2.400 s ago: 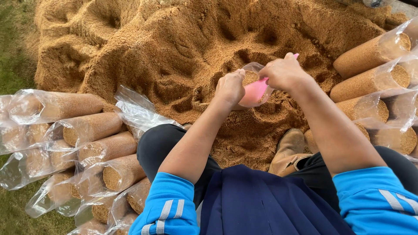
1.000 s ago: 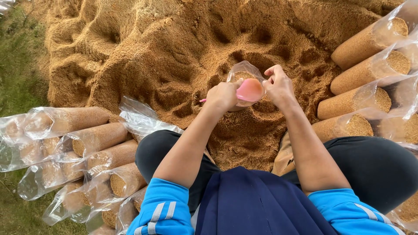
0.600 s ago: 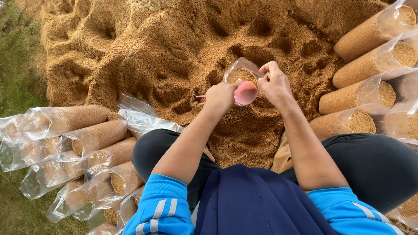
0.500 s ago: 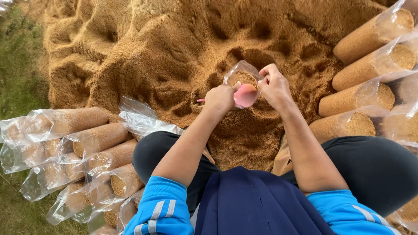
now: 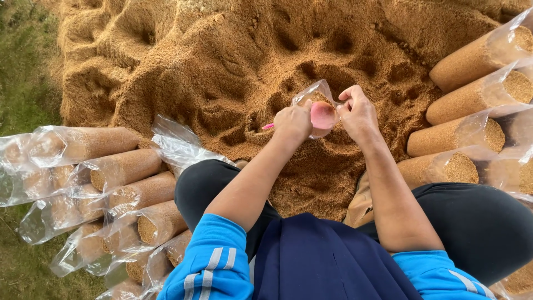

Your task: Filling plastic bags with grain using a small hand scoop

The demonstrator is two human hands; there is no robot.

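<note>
**Scoop and bag held over the sawdust heap**

Nearest: blue sleeves, dark apron [image 5: 327,261]. Left hand [image 5: 293,121] in closed grip on a pink scoop [image 5: 322,115], handle poking out left of the fist. Right hand [image 5: 358,113] pinches the rim of a clear plastic bag [image 5: 316,94], partly filled, resting on the near slope of the sawdust heap [image 5: 222,55]. Filled bags [image 5: 119,166] stacked along the heap's left edge; more filled rolls [image 5: 472,100] at its right edge.

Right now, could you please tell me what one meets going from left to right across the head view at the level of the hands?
Filled bags on the left → left hand → pink scoop → right hand → filled bags on the right.
</note>
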